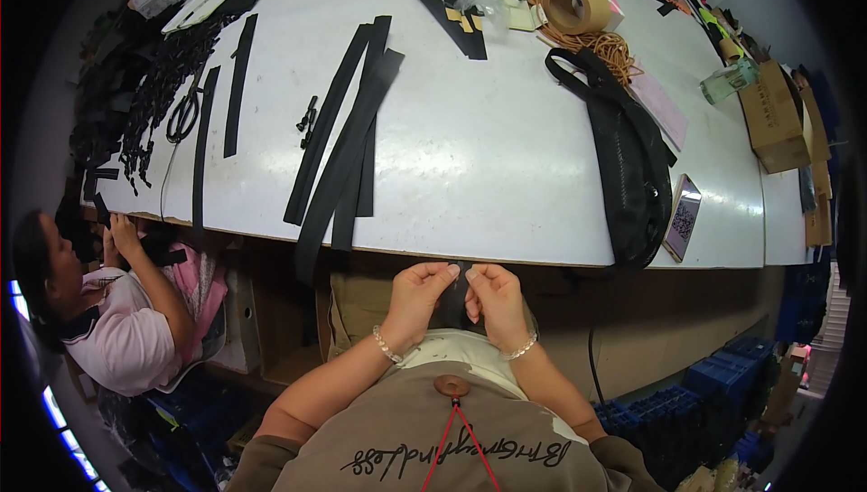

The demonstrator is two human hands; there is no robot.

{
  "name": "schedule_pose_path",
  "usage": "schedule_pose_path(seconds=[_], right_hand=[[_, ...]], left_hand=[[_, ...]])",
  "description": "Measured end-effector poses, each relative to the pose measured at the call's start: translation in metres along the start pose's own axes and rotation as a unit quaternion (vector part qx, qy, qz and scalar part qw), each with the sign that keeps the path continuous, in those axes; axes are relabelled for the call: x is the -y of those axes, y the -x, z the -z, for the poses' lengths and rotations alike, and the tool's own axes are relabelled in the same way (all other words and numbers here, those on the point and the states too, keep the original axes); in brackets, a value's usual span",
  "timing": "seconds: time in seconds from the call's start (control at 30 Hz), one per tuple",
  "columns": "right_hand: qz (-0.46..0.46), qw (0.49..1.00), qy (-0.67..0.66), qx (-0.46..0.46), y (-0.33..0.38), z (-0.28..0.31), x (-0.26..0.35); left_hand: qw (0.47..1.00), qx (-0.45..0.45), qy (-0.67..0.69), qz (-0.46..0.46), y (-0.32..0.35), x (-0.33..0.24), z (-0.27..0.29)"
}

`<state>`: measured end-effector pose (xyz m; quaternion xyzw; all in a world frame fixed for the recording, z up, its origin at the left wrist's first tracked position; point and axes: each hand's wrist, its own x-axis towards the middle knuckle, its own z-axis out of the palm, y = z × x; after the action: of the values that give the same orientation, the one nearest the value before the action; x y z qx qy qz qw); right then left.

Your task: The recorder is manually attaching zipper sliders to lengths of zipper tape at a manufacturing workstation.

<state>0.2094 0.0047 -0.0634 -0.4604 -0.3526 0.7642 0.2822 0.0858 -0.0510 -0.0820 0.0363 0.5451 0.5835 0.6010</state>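
Observation:
Just in front of the table's near edge, my left hand and my right hand are close together, thumbs and fingers pinched. Between them is a black fabric strip, gripped by both hands, its lower part hanging dark over my lap. How far it runs and what its end looks like are partly hidden by my fingers. Left of my hands, several flat black strips lie overlapping on the white table, one drooping over the edge. Small black pieces lie beside them.
To the right are a black bag, a phone, a tape roll, brown cord, a glass jar and a cardboard box. Scissors lie left. A co-worker sits at the left, holding a black piece.

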Motion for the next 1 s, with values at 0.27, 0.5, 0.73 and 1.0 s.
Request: schedule_pose_path(seconds=[0.27,0.5,0.73,1.0], right_hand=[[-0.09,0.992,-0.088,0.012,-0.004,0.0,0.01],[-0.106,0.981,-0.141,-0.075,-0.004,-0.014,0.004],[-0.036,0.979,-0.145,-0.139,-0.005,-0.024,-0.007],[0.002,0.975,-0.164,-0.153,-0.01,-0.024,-0.014]], left_hand=[[1.0,-0.005,-0.011,-0.008,0.001,-0.006,-0.003],[1.0,-0.001,0.001,0.013,0.0,-0.011,-0.001],[1.0,0.021,0.013,0.016,-0.003,-0.012,0.001],[0.999,0.046,0.023,0.01,-0.003,-0.01,0.003]])
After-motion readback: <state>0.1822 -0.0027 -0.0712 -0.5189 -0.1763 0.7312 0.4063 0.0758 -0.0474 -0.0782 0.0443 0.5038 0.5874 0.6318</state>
